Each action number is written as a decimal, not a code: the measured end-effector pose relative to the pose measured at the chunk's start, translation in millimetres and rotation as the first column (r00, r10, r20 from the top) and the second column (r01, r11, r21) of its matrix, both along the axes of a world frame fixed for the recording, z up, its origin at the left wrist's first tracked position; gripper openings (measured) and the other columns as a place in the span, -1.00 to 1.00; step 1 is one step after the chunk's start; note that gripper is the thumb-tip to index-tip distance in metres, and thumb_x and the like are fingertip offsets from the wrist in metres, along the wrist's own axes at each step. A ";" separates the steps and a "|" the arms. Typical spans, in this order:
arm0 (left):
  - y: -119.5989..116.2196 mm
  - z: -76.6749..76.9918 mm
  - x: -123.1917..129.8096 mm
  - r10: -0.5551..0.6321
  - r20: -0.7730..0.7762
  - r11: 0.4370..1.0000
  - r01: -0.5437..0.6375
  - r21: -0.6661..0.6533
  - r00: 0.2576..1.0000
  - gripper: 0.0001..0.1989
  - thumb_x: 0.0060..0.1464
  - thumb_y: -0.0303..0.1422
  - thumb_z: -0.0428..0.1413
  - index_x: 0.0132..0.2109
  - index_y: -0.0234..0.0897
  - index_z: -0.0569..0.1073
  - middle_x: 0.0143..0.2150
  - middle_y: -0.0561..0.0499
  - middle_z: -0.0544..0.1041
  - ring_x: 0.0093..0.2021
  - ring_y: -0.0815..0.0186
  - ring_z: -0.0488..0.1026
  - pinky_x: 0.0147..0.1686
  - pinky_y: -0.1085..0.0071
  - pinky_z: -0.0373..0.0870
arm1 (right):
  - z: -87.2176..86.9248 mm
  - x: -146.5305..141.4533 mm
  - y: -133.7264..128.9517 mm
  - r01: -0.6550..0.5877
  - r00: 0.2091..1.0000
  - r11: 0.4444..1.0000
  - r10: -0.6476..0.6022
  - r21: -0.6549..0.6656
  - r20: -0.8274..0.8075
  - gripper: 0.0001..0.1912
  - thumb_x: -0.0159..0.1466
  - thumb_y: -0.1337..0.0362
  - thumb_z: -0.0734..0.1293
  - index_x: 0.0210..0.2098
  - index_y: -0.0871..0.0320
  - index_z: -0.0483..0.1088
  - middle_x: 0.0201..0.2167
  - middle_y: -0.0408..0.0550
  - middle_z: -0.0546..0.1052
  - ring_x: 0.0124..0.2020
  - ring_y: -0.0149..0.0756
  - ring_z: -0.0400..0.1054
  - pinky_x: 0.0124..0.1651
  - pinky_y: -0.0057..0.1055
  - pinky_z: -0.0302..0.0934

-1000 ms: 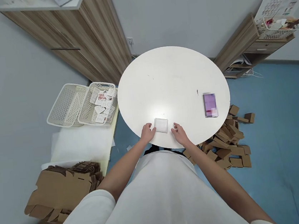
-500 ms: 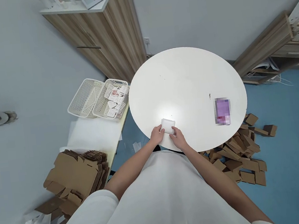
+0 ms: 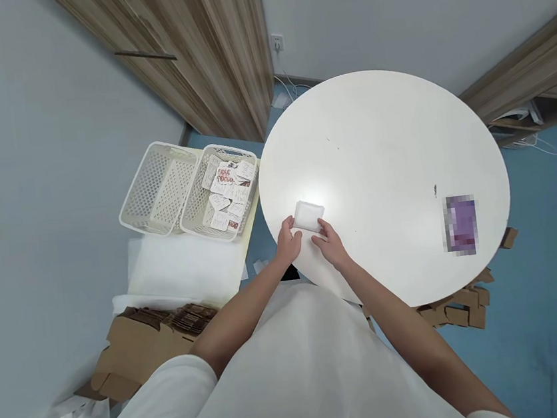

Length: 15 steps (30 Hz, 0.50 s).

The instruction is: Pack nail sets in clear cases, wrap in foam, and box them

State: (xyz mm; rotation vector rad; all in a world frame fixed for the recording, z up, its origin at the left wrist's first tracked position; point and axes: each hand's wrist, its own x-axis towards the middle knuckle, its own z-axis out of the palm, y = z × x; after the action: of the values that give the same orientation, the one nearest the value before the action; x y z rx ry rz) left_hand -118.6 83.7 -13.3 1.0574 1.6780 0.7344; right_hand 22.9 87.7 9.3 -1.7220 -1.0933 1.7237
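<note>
A small flat white packet (image 3: 309,216), wrapped in what looks like thin foam, is at the near left part of the round white table (image 3: 376,137). My left hand (image 3: 288,243) has its fingertips on the packet's lower left corner, with the thumb just below its near edge. On the other side, my right hand (image 3: 331,244) touches the lower right corner with its fingers, its thumb also near that edge. Both hands hold the packet between them. How firmly they grip it, and its underside, cannot be seen.
A blurred purple item (image 3: 462,225) lies on the table's right side. At left stand a white basket with printed cards (image 3: 217,199) and another white basket (image 3: 157,199). White foam sheets (image 3: 184,266) and folded cardboard boxes (image 3: 138,349) are nearer. More cardboard (image 3: 463,308) lies on the floor.
The view has shifted, with the table larger and farther right. The packet now extends farther beyond my hands, and my thumbs are off its face at the near edge.
</note>
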 end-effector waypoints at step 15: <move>87.2 -4.4 -67.9 -0.088 -0.175 0.987 0.110 0.117 0.981 -0.42 -0.12 -0.55 -0.01 0.12 -0.25 0.15 0.22 -0.11 0.10 0.24 0.12 -0.03 0.20 0.09 -0.06 | -6.9 -80.8 99.1 -0.121 0.988 0.985 0.108 0.125 0.107 -0.41 0.06 0.23 0.26 0.08 -0.01 0.03 0.14 -0.08 0.14 0.09 -0.21 0.07 0.00 -0.18 0.15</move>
State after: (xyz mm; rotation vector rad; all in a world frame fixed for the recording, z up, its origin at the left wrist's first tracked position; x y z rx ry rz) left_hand -186.4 170.9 -17.7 1.3150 1.7255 0.7093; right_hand -57.9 186.8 2.4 -1.7086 -1.3442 1.6069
